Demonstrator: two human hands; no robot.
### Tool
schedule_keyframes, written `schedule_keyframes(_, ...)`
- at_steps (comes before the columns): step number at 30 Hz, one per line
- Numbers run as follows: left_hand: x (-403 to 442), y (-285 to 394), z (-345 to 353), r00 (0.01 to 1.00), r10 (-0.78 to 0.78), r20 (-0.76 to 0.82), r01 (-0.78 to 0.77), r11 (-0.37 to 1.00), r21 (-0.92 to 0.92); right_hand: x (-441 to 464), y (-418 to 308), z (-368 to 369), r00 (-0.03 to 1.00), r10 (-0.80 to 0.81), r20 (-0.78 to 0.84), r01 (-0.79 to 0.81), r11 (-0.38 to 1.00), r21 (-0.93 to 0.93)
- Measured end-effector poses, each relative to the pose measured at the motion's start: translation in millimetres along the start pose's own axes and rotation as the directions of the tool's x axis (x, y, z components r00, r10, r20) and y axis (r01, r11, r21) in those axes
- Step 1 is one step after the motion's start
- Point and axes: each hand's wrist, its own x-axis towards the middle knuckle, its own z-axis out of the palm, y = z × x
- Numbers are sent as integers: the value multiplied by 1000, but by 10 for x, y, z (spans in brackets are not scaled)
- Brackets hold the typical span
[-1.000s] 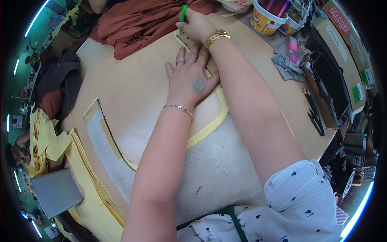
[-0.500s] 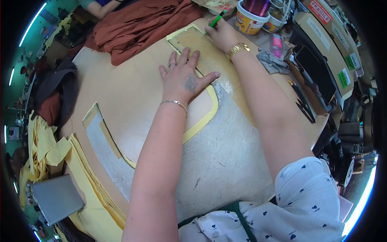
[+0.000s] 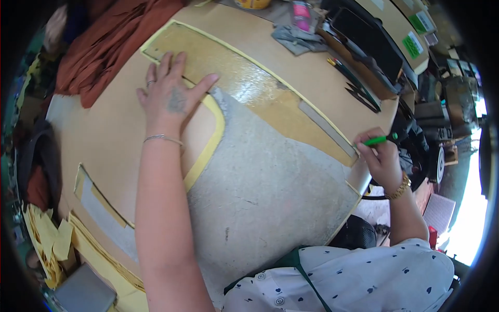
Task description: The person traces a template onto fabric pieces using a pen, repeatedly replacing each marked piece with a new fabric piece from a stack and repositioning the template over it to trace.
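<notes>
A large grey pattern template [image 3: 270, 187], with an amber, tape-like section along its far side, lies flat over yellow fabric [image 3: 212, 143] that shows as a narrow border. My left hand [image 3: 174, 99] is spread flat with fingers apart, pressing on the template's narrow arm and the table beside it. Pinched in my right hand [image 3: 382, 158] is a green pen [image 3: 375, 140], its tip by the template's near right corner. Whether the tip touches the fabric is too small to tell.
Brown-red fabric [image 3: 114, 52] is heaped at the far left. Folded yellow cloth [image 3: 99, 244] lies along the left edge. Scissors [image 3: 364, 99], a grey rag [image 3: 299, 39], a pink bottle [image 3: 301, 14] and a box [image 3: 387, 83] sit at the far right. Another person's hand [image 3: 54, 26] is at top left.
My right hand has travelled with the green pen from the template's far end along its outer edge to the near right corner. My left hand stays on the template; the view has shifted right.
</notes>
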Motion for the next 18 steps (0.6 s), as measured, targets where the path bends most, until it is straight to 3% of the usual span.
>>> schedule_keyframes(2, -1, 11, 26, 1000, 5, 0, -5, 1000, 17, -156, -3, -346, 881, 294, 371, -264, 956, -132)
schedule_keyframes(3, -1, 11, 39, 1000, 4, 10, -4, 1000, 18, -104, -94, -487, 735, 305, 606, -162, 946, -280)
schedule_keyframes(4, 5, 16, 36, 1000, -2, 10, 2, 1000, 24, -131, -34, -460, 777, 299, 554, -79, 919, -385)
schedule_keyframes(6, -6, 33, 8, 1000, 7, 24, -7, 1000, 6, 186, -121, -389, 942, 8, 336, -10, 1000, 6)
schedule_keyframes(7, -20, 32, 14, 1000, 8, 15, -8, 1000, 4, 412, -198, -227, 973, -81, 218, 37, 979, 201)
schedule_keyframes(8, -23, 14, 8, 1000, 2, 2, -2, 1000, 8, 684, -280, 9, 984, -157, 85, 112, 914, 389)
schedule_keyframes(9, -22, 9, -13, 1000, 0, 15, 1, 1000, -19, 1006, -366, 236, 974, -214, 67, 176, 914, 365)
schedule_keyframes(10, -26, 4, -26, 1000, -3, 9, 3, 1000, -22, 1352, -447, 523, 976, -209, 66, 141, 830, 539)
schedule_keyframes(11, -30, 3, -25, 1000, -5, 6, 5, 1000, -25, 1713, -490, 867, 966, -222, -133, 257, 755, 604)
schedule_keyframes(12, -24, 6, -32, 1000, -2, 9, 3, 999, -33, 2060, -544, 1068, 977, -171, -124, 211, 805, 554)
schedule_keyframes(17, -9, -26, 19, 1000, 9, -21, -10, 999, -33, 3294, -765, 1705, 918, -107, -381, 325, 755, 570)
schedule_keyframes(18, -7, -33, 31, 999, 15, -29, -16, 999, -36, 3355, -826, 1714, 936, -111, -334, 293, 773, 562)
